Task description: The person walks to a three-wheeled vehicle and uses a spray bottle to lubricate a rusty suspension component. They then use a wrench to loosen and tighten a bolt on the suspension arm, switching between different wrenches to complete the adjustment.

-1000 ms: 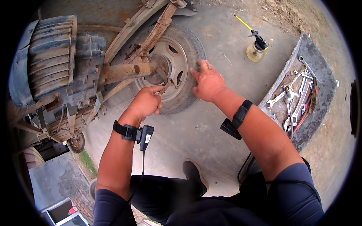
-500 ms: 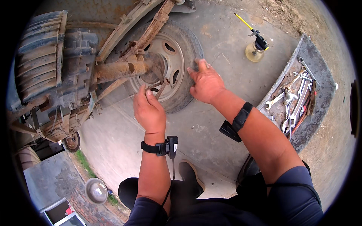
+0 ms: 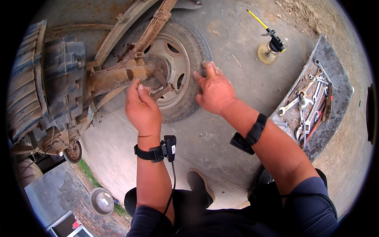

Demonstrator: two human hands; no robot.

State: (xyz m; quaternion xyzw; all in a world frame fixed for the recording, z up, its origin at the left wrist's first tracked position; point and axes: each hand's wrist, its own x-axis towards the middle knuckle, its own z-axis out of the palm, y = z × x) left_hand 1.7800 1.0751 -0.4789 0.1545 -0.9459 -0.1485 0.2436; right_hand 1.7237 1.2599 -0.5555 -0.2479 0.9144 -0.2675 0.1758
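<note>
A dusty wheel with a black tyre [image 3: 178, 113] and a pale slotted rim [image 3: 184, 63] stands at the end of a rusty axle [image 3: 108, 81]. A short rusty steering rod [image 3: 162, 93] juts from the hub side. My left hand [image 3: 143, 108] is just left of this rod, below the axle, thumb and forefinger pinched together. Something small and dark may sit at the fingertips, too small to name. At the tyre's right edge, my right hand [image 3: 216, 89] rests its spread fingers against the rubber, gripping nothing.
Rusty leaf springs [image 3: 152, 29] and a ribbed engine or gearbox housing [image 3: 65, 65] fill the upper left. A pump oil can [image 3: 269, 51] with a yellow spout stands beyond the wheel. Right, a grey metal tray [image 3: 335, 106] holds several wrenches. A metal basin [image 3: 102, 200] lies lower left.
My left hand has moved left and up, away from in front of the rim and nearer the axle. My right hand stays at the tyre edge. The vehicle parts appear shifted left in view.
</note>
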